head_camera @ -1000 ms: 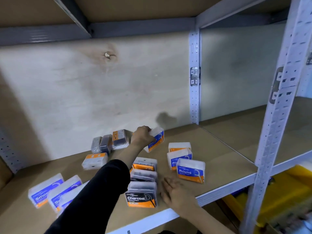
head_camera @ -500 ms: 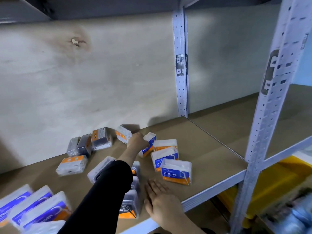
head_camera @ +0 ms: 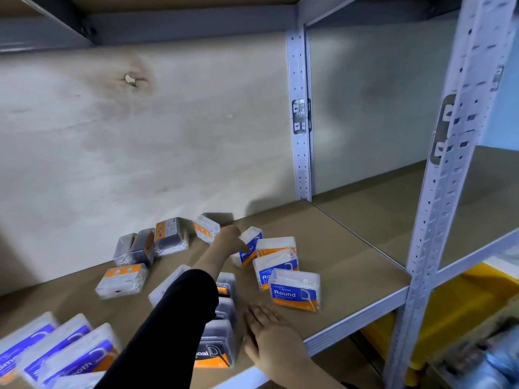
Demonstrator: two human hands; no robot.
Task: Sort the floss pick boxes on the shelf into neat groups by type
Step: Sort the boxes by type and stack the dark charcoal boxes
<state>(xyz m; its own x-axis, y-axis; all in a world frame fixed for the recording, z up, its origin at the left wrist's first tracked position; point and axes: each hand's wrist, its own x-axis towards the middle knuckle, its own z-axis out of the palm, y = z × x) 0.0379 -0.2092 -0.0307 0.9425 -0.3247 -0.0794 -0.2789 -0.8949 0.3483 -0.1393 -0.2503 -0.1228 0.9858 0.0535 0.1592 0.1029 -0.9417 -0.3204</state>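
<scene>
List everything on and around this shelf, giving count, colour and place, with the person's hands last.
Round boxes: four, clear with blue-and-orange labels, right of centre.
Charcoal boxes: three, dark with orange, a row near the front edge, partly behind the sleeve.
Smooth boxes: at least three, blurred, blue labels, front left.
Unsorted boxes: six, three dark and three clear, some with orange, scattered at back and left of centre.
Shelf: one, brown board, grey metal uprights.
Yellow bin: one, below at right.
Left hand: one, black sleeve, grips the rear Round box.
Right hand: one, flat on the shelf beside the Charcoal boxes.
</scene>
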